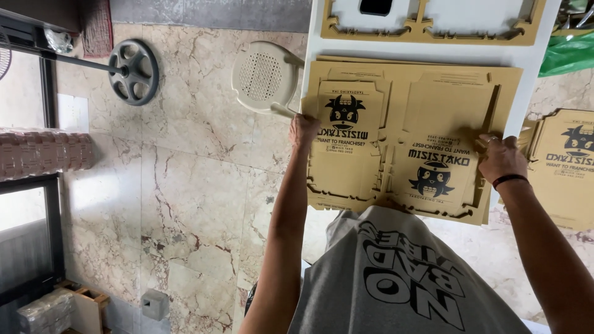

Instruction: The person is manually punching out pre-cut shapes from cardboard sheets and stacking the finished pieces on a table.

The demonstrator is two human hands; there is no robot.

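- My left hand (303,131) grips the nine o'clock edge of a flat tan cardboard stack (408,142), fingers curled around it.
- My right hand (500,159) pinches its three o'clock edge.
- The stack lies between them on the white desk (526,59).

A cream plastic chair (265,75) with a perforated seat stands on the veined marble floor (185,185) at upper centre of the frame, just beside the white surface (526,59). A grey wheel-shaped weight on a bar (133,72) lies at upper left. At the top edge, a brown cut-out cardboard frame (433,28) rests on the surface with a dark phone (375,6) inside it. A green plastic bag (569,52) shows at upper right. A small wooden crate (86,303) sits at lower left, and a grey box (153,304) near it.
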